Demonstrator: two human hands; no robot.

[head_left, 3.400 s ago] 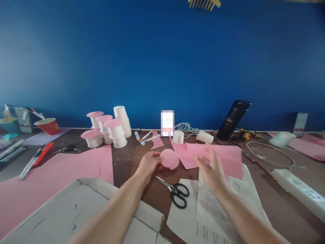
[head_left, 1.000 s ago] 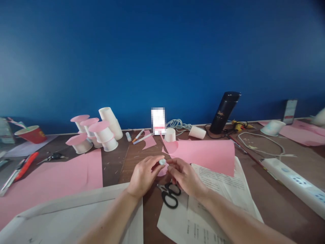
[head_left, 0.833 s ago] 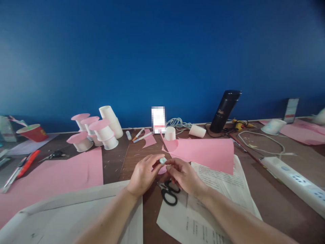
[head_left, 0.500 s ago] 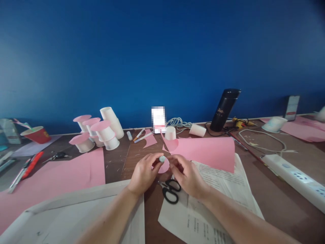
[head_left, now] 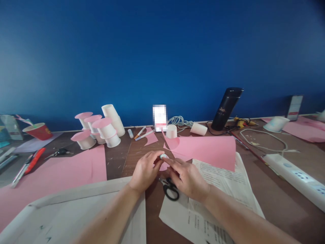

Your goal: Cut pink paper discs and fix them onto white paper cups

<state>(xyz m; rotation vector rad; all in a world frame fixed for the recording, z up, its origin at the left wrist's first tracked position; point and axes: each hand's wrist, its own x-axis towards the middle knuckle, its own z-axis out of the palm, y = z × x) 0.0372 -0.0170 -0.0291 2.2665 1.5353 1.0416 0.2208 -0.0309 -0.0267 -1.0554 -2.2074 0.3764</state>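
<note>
Pinching a small round pale-blue piece (head_left: 163, 156) between thumb and forefinger, my left hand (head_left: 145, 171) is just beyond the scissors (head_left: 165, 191) and slightly to their left. My right hand (head_left: 191, 177) reaches across to the right of the scissors, hiding part of their handles; its fingers are narrow and half curled, the forefinger meeting the piece, though I cannot tell whether it grips. Under that meeting point, just beyond the scissors, is a pink paper disc (head_left: 164, 166); I cannot make out whether any finger bears on it. To do this well, I would hold the left pinch firm and level, work the right fingertip lightly on the piece, and avoid creasing the disc or nudging the scissors. As for writing, the printed sheets (head_left: 215, 167) right of the scissors carry dark lines too small for me to read. Far beyond the scissors to the right, the black tumbler (head_left: 224, 113) bears a gold script mark I can't decipher. Beyond the scissors, the upright phone (head_left: 159, 117) is pixelated, so nothing on its screen is legible.
</note>
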